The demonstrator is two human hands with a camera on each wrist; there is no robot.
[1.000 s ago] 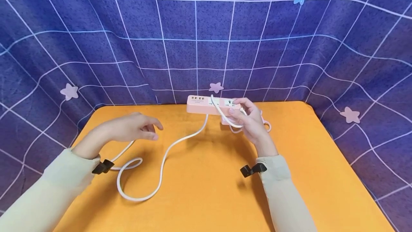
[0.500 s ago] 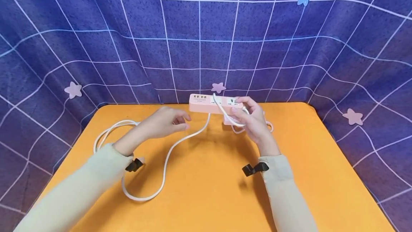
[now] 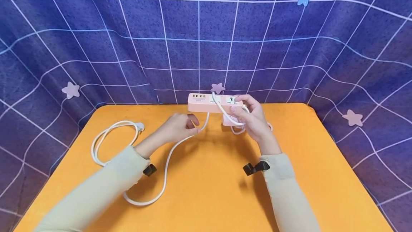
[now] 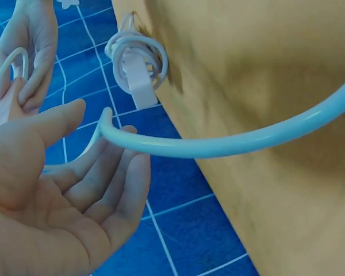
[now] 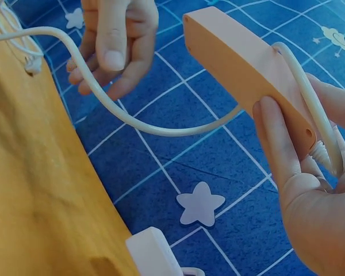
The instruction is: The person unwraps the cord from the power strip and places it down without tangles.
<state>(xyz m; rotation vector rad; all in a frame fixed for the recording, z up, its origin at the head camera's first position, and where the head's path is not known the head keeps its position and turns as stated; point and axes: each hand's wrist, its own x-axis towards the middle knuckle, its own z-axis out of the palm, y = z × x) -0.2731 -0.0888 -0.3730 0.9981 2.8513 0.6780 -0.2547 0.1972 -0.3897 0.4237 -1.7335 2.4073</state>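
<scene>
My right hand (image 3: 255, 124) grips the right end of a pink power strip (image 3: 204, 107), held above the table with its sockets and USB ports facing up. The strip's white cord (image 3: 166, 167) leaves near that end, passes over the top and hangs behind the strip down to the table. Below the strip's left end, my left hand (image 3: 177, 128) has its palm turned toward the hanging cord. In the left wrist view, the cord (image 4: 218, 147) runs by the fingertips, with the thumb apart from it; whether they touch, I cannot tell.
The cord's far part lies coiled at the left on the orange table (image 3: 206, 196), ending in a white plug (image 3: 140, 126). A pale pink block with a coiled cable (image 4: 140, 80) sits at the table's back edge. A blue curtain (image 3: 180, 56) surrounds the table.
My left hand has moved right, from the table's left side to the cord beneath the strip. The coil and plug came into sight. My right hand and the power strip stay nearly in place.
</scene>
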